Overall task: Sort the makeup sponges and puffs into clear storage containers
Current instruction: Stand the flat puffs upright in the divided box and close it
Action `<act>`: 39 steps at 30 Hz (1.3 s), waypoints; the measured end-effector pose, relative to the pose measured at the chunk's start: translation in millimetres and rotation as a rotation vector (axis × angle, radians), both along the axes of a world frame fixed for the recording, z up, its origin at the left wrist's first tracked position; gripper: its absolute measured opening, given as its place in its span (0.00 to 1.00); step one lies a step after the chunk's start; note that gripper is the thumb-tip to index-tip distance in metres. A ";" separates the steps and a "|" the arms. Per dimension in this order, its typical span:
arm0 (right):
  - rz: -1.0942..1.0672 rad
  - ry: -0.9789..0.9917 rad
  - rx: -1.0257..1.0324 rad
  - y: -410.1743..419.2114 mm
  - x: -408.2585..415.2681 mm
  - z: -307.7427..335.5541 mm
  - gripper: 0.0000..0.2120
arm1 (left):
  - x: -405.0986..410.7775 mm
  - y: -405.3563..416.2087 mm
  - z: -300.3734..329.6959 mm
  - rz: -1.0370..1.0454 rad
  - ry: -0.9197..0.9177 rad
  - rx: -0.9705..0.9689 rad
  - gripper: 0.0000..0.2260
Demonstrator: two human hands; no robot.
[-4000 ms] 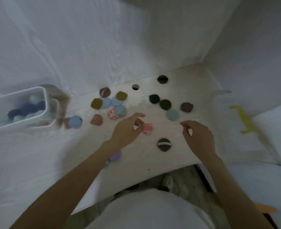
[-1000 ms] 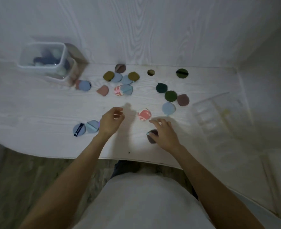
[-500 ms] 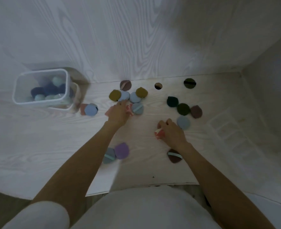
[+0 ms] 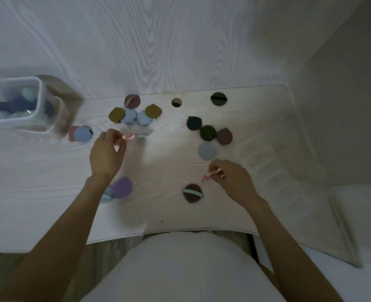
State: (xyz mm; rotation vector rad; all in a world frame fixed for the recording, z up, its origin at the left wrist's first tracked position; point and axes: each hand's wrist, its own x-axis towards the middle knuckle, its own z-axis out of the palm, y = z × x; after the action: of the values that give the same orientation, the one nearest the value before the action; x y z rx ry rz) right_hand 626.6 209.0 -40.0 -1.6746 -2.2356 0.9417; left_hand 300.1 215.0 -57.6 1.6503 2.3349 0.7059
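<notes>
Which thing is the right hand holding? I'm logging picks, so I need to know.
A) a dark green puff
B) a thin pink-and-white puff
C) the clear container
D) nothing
B: the right hand pinches a thin pink-and-white puff in its fingers, above the brown puff.

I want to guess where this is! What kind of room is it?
Probably a home, maybe a bedroom desk or vanity corner. A pale wood-grain tabletop holds scattered makeup puffs, a clear storage container sits at the left, and something pillow-like lies at the right.
</notes>
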 end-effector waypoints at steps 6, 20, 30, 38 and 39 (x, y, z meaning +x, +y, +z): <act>-0.090 0.119 0.023 12.3 83.2 27.4 0.04 | 109.7 -0.5 43.6 -0.035 -0.379 0.038 0.03; -0.379 0.399 0.161 58.3 141.5 34.5 0.06 | 271.5 81.9 10.6 -0.561 -0.090 -0.117 0.09; -0.134 0.076 0.312 71.1 128.1 17.1 0.04 | 276.4 79.5 -13.7 -0.596 -0.002 -0.034 0.08; 0.110 -0.194 0.240 89.6 107.2 3.1 0.06 | 270.9 78.6 -18.1 -0.533 -0.219 0.027 0.06; 0.103 -0.198 0.238 91.8 105.0 1.2 0.06 | 269.8 78.7 -18.8 -0.538 -0.249 0.022 0.06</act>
State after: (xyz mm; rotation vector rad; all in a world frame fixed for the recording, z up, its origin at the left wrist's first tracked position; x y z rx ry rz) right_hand 731.6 300.8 -38.8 -1.6207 -2.4678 0.5213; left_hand 569.9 293.7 -76.4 1.9473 1.6141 0.7602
